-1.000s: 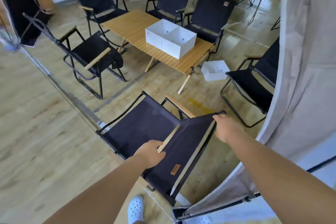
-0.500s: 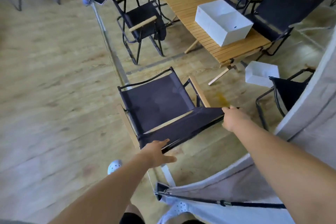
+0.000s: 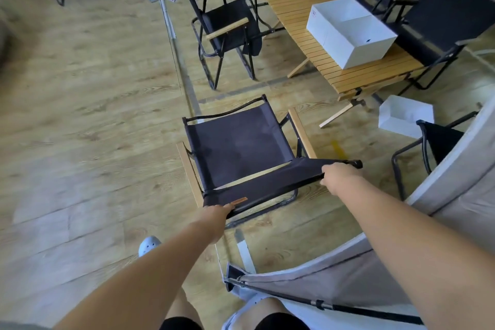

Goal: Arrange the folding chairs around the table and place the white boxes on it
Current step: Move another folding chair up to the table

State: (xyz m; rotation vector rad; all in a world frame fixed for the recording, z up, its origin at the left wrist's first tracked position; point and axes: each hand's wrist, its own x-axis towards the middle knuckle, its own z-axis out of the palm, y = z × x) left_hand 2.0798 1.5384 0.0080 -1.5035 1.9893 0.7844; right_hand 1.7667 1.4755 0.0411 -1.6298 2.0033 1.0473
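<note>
**Head view: entry for one folding chair, held at its back rail, off the near end of the table**

**Item.** The folding chair (image 3: 241, 147) stands on the floor straight ahead of me, between my body and the table (image 3: 292, 0). Its seat faces away from me.

**Key relation.** The chair's top back rail runs crosswise in front of me, low at the left and rising to the right, with one hand at each end. The table lies ahead and to the right, its long axis running away from me and its short near end pointing toward the chair. My right hand (image 3: 338, 177) is the nearer one to it, so I judge any nudge toward the table leads from that side.

**Hands.** The right hand is closed in a fist round the rail's right end. My left hand (image 3: 217, 213) sits at the rail's left corner. Its fingers are hidden past the edge, so I cannot tell whether they curl.

**Materials.**
- The chair has dark woven fabric for seat and back, a thin black metal tube frame, pale flat wooden armrests, and a small tan tag on the back.
- The table has a top of narrow pale wooden slats and splayed legs.

**Other stock.**
- The white boxes (image 3: 351, 32) on the table are rigid, open-topped and set touching.
- One more white box (image 3: 404, 115) sits on the floor by the table's near right corner, not yet placed.
</note>
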